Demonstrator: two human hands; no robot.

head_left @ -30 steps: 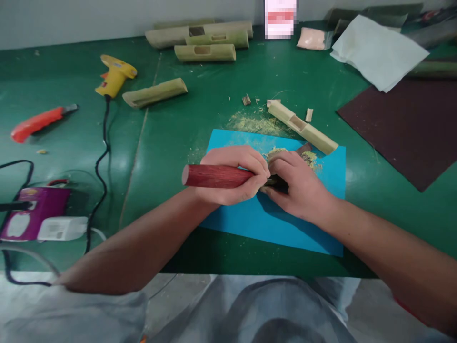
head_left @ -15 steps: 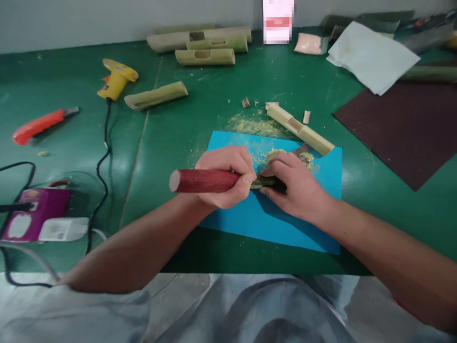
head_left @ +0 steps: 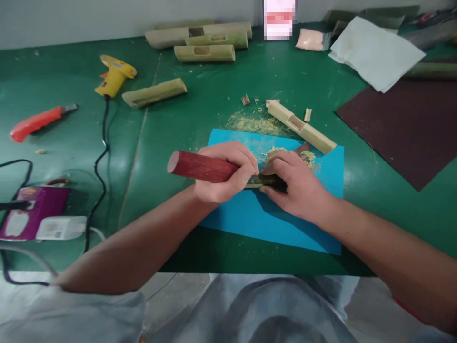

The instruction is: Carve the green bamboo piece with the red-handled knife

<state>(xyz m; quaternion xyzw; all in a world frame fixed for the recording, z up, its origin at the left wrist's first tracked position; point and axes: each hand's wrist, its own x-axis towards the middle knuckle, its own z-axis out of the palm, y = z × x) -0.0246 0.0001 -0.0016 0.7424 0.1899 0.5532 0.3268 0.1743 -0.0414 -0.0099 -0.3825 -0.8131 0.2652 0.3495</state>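
Here, from my distant post at the head camera, a smooth green table (head_left: 200, 109) spans the view. On its right I see a matte, dark brown sheet (head_left: 403, 128) lying flat with crisp corners. Nearer the person lies a bright blue sheet (head_left: 278, 224), its surface dusted at the far edge. A pale bamboo tube (head_left: 317, 136) with a rectangular window cut in its wall lies aslant over that sheet's far right edge. The left hand (head_left: 226, 174) curls round a red, wood-grained handle (head_left: 200, 166) with a flat end; I cannot see its tip. The right hand (head_left: 293, 183) pinches a dark green bamboo piece (head_left: 263, 181) over the blue sheet, just beside the left fingers. Beyond them I find powdery yellow-green shavings (head_left: 255, 123) and one small, oblong chip (head_left: 307, 115).
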